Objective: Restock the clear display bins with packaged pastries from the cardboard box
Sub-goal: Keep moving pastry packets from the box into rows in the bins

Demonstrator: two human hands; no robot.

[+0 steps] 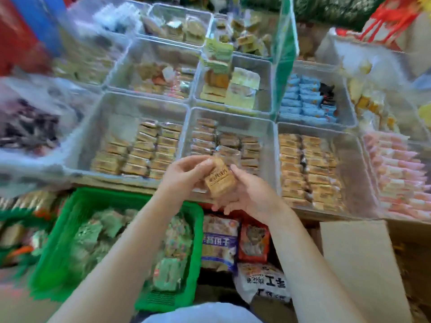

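Two hands meet at centre frame over a grid of clear display bins on the table. Far left: a bin [35, 131] of dark-wrapped items, blurred. Below it, a green basket [58, 241] holds pale green packets. Next right, a front-row bin [130, 145] contains tan packaged pastries standing in neat rows. The left hand [184, 176] is raised in front of the middle front bin [231, 127], its fingers [198, 160] curled round the upper left edge of a single packaged pastry [220, 180], tan with dark print. The right hand [251, 194] supports the same packet from below and from the right, palm up, fingers curled beneath it and thumb along its right edge. The packet is tilted and held clear above the near rim of the middle bin, touching no other packet. Beneath the hands, several printed snack bags [220, 243] lie between the basket and a cardboard box flap [359, 264]. Further right, another front bin [310, 169] holds orange-tan packets in rows; behind it, a bin [305, 99] of blue packets. Far right: pink packets [401, 173] in stacked rows.
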